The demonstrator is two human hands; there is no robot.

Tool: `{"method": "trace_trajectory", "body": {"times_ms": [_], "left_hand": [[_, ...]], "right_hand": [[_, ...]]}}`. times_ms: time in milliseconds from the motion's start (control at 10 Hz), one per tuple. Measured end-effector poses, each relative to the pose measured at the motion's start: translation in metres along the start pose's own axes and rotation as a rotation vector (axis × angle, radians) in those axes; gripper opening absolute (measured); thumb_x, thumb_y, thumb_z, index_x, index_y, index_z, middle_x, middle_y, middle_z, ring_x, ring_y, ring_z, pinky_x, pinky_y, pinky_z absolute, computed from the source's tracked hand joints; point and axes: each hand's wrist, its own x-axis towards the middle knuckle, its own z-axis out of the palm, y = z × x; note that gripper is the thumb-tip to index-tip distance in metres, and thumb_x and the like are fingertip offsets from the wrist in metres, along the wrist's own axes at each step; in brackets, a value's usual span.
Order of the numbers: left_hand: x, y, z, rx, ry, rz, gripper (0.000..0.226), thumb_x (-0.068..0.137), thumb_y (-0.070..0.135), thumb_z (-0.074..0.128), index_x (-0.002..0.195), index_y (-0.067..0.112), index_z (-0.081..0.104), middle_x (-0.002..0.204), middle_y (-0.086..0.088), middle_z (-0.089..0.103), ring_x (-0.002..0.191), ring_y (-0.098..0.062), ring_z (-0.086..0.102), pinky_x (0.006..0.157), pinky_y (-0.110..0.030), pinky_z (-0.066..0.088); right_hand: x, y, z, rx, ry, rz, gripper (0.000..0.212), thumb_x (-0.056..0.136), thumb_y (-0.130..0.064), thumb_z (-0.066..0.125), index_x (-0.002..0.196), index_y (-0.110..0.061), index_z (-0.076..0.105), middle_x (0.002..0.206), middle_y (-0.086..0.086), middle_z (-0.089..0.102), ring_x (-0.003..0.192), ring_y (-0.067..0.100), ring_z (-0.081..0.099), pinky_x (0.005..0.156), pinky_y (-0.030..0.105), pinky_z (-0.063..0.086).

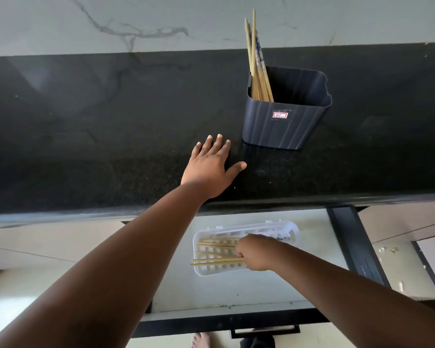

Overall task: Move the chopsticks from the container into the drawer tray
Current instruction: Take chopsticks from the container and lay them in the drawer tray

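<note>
the right hand (253,252) grips a bundle of wooden chopsticks (217,261) low in the white drawer tray (286,226), inside the open drawer (236,292). the left hand (209,167) lies flat on the black desk (111,121), fingers spread, holding nothing. more chopsticks lean in the dark blue container (284,121). risk: if let go unevenly, tips could poke through the tray's slots or overhang its rim.

We see bare black countertop (86,121) across the left and centre of the frame. At upper right the dark blue container (286,119) stands, its chopsticks (255,64) leaning left. Below, the open drawer (236,292) has bare floor around the white tray (244,229); our right hand (254,252) covers the tray's middle.
</note>
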Motion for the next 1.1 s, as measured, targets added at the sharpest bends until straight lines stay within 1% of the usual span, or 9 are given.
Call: {"method": "trace_trajectory", "body": {"times_ms": [100,300,400,600,700,800,900,1000,1100], "left_hand": [[0.001,0.000,0.001,0.001,0.000,0.001,0.079,0.092,0.071,0.022,0.154,0.022,0.017,0.163,-0.002,0.008,0.150,-0.020,-0.002,0.117,-0.037,-0.005],[0.001,-0.001,0.002,0.005,0.002,-0.003,0.079,0.092,0.071,0.022,0.154,0.022,0.017,0.163,-0.002,0.007,0.150,-0.020,-0.002,0.118,-0.038,-0.004],[0.001,-0.001,0.003,0.012,0.000,-0.007,0.079,0.092,0.071,0.021,0.154,0.022,0.016,0.163,-0.002,0.006,0.149,-0.020,-0.003,0.117,-0.038,-0.005],[0.001,0.000,0.003,0.019,-0.003,-0.013,0.078,0.092,0.070,0.021,0.154,0.022,0.015,0.163,-0.001,0.006,0.149,-0.019,-0.004,0.118,-0.037,-0.005],[0.001,0.000,0.003,0.022,-0.001,-0.014,0.078,0.092,0.071,0.021,0.154,0.023,0.015,0.163,-0.001,0.006,0.149,-0.019,-0.004,0.118,-0.038,-0.004],[0.001,0.000,0.003,0.023,0.001,-0.014,0.079,0.092,0.071,0.021,0.154,0.022,0.016,0.163,-0.001,0.006,0.149,-0.019,-0.003,0.118,-0.038,-0.004],[0.001,0.000,0.004,0.024,0.002,-0.016,0.079,0.092,0.071,0.021,0.154,0.023,0.016,0.163,-0.001,0.006,0.149,-0.019,-0.003,0.118,-0.037,-0.004],[0.001,0.000,0.005,0.028,0.002,-0.018,0.079,0.091,0.071,0.020,0.154,0.023,0.015,0.163,-0.001,0.006,0.149,-0.019,-0.003,0.117,-0.037,-0.005],[0.001,-0.001,0.005,0.034,0.004,-0.018,0.079,0.091,0.071,0.019,0.154,0.023,0.015,0.163,-0.001,0.006,0.149,-0.019,-0.003,0.117,-0.037,-0.005]], "right_hand": [[0.004,-0.002,-0.001,-0.022,-0.003,0.012,0.018,0.080,0.010,0.047,0.075,-0.007,0.052,0.063,0.003,0.031,0.050,0.018,0.026,0.045,0.025,0.021],[-0.001,0.011,-0.007,-0.027,-0.020,0.077,0.020,0.083,0.007,0.053,0.092,-0.003,0.067,0.073,0.009,0.052,0.051,0.017,0.036,0.046,0.025,0.028],[-0.002,0.016,-0.007,-0.046,-0.015,0.095,0.017,0.081,0.008,0.053,0.081,-0.008,0.060,0.070,0.004,0.044,0.049,0.015,0.032,0.045,0.025,0.026],[0.002,0.013,0.000,-0.061,-0.030,0.039,0.023,0.080,0.009,0.050,0.082,-0.012,0.059,0.067,0.003,0.037,0.053,0.020,0.028,0.045,0.026,0.023],[0.003,0.011,0.007,-0.065,-0.035,0.010,0.027,0.075,0.013,0.044,0.075,-0.013,0.046,0.066,0.002,0.027,0.056,0.021,0.023,0.046,0.028,0.019],[0.004,0.013,0.010,-0.019,-0.042,0.023,0.024,0.079,0.011,0.047,0.077,-0.013,0.052,0.066,0.006,0.035,0.056,0.019,0.026,0.048,0.027,0.021],[0.003,0.016,0.005,0.050,-0.055,0.016,0.034,0.087,0.002,0.052,0.110,-0.017,0.067,0.102,0.008,0.064,0.078,0.024,0.056,0.057,0.026,0.036],[0.001,0.022,0.000,0.179,-0.030,0.026,0.043,0.088,0.000,0.051,0.122,-0.025,0.063,0.117,0.001,0.062,0.098,0.023,0.063,0.064,0.030,0.049],[-0.004,0.033,-0.008,0.280,0.052,0.070,0.046,0.088,0.001,0.047,0.119,-0.028,0.064,0.115,-0.001,0.061,0.097,0.022,0.062,0.079,0.035,0.055]]}}
